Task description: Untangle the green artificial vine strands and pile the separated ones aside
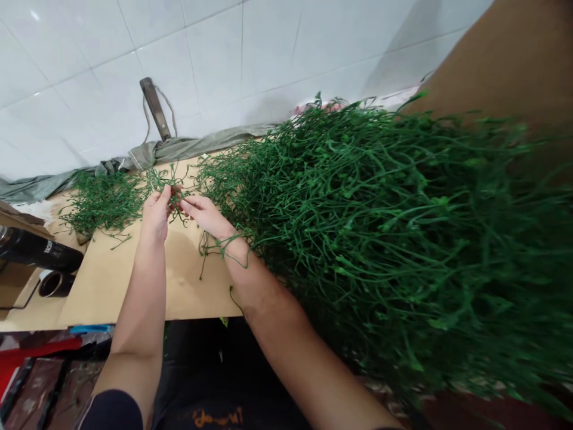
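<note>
Both hands are close together over a tan board [179, 280]. Between their fingertips is a small tangle of thin green stems [172, 174]. My left hand [156, 209] pinches the stems from the left side. My right hand [203, 212] has its thumb and fingers pressed together on the same stems, and a few loose stems lie across its wrist. A huge heap of green stems [358, 209] fills the right side, beside my right forearm. To the left of my left hand lies a smaller pile of green stems [105, 200].
A black bottle [42, 251] and a dark cup [56, 283] stand at the left edge. Grey cloth [192, 148] runs along the tiled wall, where a wooden piece with cord [154, 107] leans. Brown cardboard [496, 65] rises at the upper right.
</note>
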{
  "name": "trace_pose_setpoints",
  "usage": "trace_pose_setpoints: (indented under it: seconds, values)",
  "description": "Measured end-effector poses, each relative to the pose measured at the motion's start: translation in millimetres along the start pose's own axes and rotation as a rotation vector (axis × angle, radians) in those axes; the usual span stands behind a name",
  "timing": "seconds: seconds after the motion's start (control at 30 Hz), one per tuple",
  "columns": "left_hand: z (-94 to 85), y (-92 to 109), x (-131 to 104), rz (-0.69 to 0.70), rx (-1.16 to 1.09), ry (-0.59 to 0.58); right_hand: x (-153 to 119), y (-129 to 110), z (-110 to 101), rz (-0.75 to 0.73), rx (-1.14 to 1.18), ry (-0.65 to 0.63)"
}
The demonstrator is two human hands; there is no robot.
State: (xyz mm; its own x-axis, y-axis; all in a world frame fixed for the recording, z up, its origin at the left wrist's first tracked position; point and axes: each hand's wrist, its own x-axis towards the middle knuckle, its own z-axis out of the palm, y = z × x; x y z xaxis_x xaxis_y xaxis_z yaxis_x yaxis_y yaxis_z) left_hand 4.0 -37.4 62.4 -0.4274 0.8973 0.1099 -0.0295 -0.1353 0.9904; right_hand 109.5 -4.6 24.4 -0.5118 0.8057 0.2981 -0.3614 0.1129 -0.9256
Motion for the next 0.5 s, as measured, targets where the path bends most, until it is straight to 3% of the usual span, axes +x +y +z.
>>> trace_pose_setpoints:
  seconds: [0.13,0.23,0.37,0.5]
  values:
    - [-1.9,2.1,3.5,0.026,-0.022,-0.048,1.2,2.4,0.7,-0.082,-0.068,0.113]
    - [-1.7,0.1,2.5,0.102,0.079,-0.124,1.7,1.2,-0.9,-0.079,0.052,0.257]
    - [-0.9,-4.6,-3.5,0.098,0.232,-0.199,2.6,0.2,-4.8,0.023,0.219,0.218]
    - [-1.0,-6.7,-6.9,0.032,0.221,-0.130,3.3,3.3,-7.7,-0.006,0.021,0.256]
